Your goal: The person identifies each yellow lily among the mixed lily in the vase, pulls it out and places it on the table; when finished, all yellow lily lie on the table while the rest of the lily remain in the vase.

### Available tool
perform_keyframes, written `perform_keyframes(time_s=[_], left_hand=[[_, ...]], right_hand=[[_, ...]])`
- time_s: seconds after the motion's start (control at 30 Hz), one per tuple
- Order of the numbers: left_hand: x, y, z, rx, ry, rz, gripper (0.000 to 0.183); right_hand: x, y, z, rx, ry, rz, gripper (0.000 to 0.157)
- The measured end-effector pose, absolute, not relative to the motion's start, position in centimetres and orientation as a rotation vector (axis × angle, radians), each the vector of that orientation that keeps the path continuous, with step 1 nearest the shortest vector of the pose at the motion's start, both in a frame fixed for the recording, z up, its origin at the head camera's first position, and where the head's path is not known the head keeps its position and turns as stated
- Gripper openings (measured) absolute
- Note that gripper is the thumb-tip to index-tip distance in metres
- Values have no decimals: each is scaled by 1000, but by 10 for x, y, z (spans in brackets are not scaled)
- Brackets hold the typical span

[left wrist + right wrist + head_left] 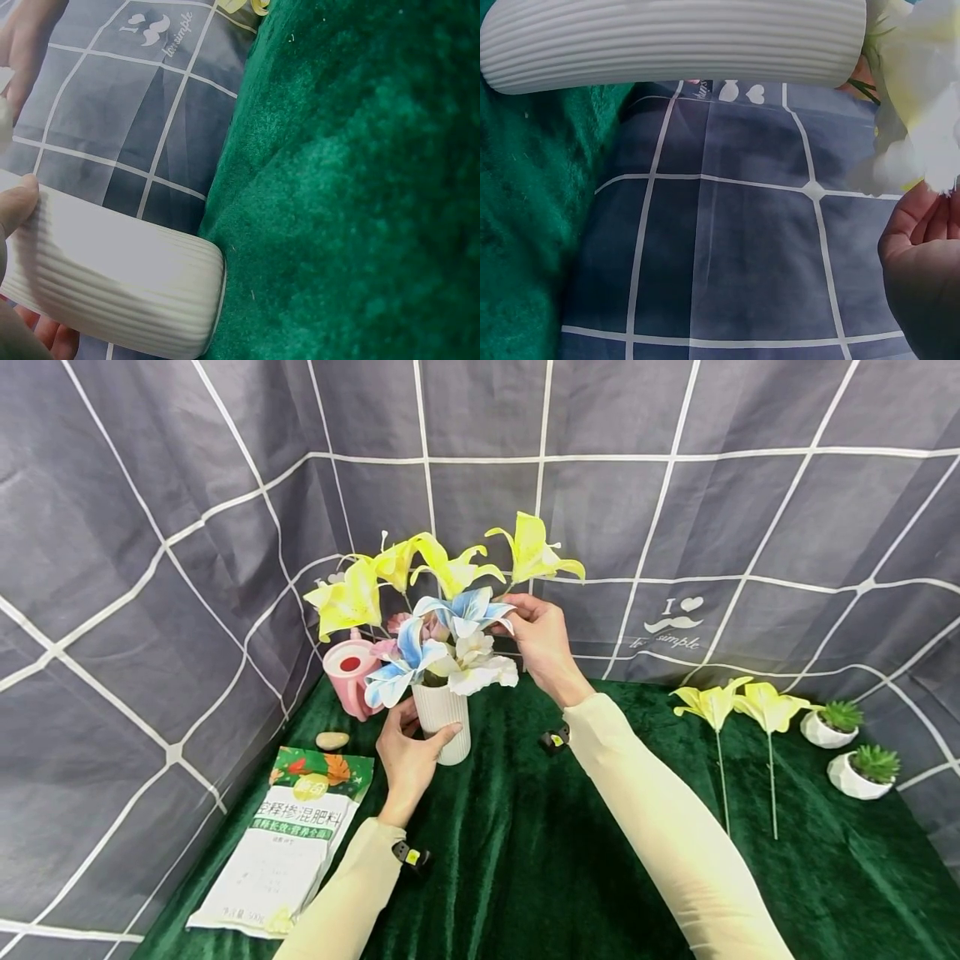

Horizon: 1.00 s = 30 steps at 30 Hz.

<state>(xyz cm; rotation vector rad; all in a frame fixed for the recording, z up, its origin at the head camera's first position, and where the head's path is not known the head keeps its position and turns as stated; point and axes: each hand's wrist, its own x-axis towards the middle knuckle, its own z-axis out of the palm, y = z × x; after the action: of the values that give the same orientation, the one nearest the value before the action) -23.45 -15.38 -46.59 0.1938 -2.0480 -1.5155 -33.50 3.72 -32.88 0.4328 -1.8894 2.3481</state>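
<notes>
Sleeves [652, 785]: two cream fabric sleeves reaching in from the near edge
Curtain [600, 410]: dark grey fabric with a white grid, hanging along the far and left sides
Worktop [555, 860]: draped in deep green velvety cloth
Bouquet [467, 610]: yellow, blue-and-white, white and pink flowers in the vase
Bag [262, 852]: white-and-green printed packet, lying near left
Loose lilies [770, 706]: two pale yellow blooms on long straight stems, on the right
Vase [442, 710]: white ribbed cylinder, left of centre, its base at the green cloth
Left hand [408, 752]: wrapped round the vase, thumb in front
Right hand [546, 639]: pinching the stem of the rightmost yellow lily [534, 552] of the bouquet, fingertips partly hidden by blue petals
Pink vessel [351, 681]: round-mouthed, just left of the vase
Succulents [858, 772]: two green plants in white faceted pots, far right
Stone [332, 741]: smooth, beige, beyond the bag
</notes>
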Motion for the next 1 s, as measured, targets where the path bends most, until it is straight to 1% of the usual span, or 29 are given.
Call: perform_keyframes(time_s=[0.33,0.57,1.0], left_hand=[[-234,-153,-466,191,-2039,-1515,67],[-234,-154,-466,188,-2034,-1524,68],[-234,-154,-466,184,-2036,-1517,67]], right_hand=[[-338,43,-329,472,-1693,2447,4],[-337,48,-326,512,-1512,2555,14],[-335,60,-317,535,-1270,2569,10]])
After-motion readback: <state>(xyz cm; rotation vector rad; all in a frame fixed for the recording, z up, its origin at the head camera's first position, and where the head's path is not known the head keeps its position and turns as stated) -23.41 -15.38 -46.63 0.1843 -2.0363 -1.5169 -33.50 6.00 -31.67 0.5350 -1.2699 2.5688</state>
